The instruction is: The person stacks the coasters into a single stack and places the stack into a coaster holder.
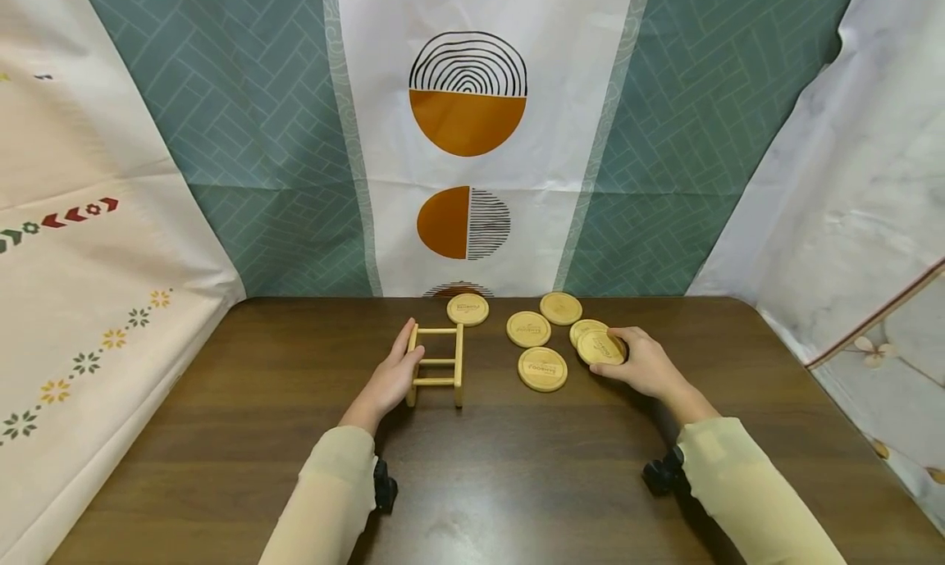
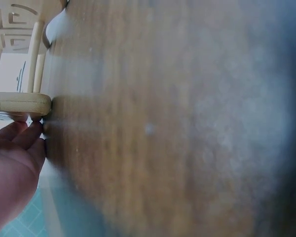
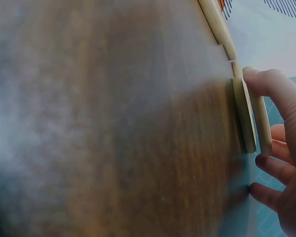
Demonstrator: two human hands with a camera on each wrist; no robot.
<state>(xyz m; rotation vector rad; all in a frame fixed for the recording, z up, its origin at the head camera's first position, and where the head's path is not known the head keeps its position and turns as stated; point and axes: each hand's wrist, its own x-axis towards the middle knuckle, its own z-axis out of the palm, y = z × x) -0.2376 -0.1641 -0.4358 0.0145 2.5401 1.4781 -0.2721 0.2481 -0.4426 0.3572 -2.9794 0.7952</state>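
At the left side of a small wooden coaster rack (image 1: 458, 366) is my left hand (image 1: 387, 380), thumb over the side panel and fingers along its outer face. In the left wrist view, fingertips press that panel (image 2: 19, 103) near the tabletop. My right hand (image 1: 641, 363) pinches a round wooden coaster (image 1: 599, 348) by its edges, between thumb and fingers. Beneath it lies another coaster (image 1: 583, 327), partly covered. The right wrist view shows the held coaster (image 3: 261, 121) tilted slightly, just above the lower coaster (image 3: 243, 116).
Loose coasters lie on the dark wooden table (image 1: 472, 475): one behind the rack (image 1: 467, 309), others left of my right hand, including a near coaster (image 1: 542, 369), a middle coaster (image 1: 528, 329) and a far coaster (image 1: 561, 308). A patterned curtain (image 1: 472, 171) hangs behind the table.
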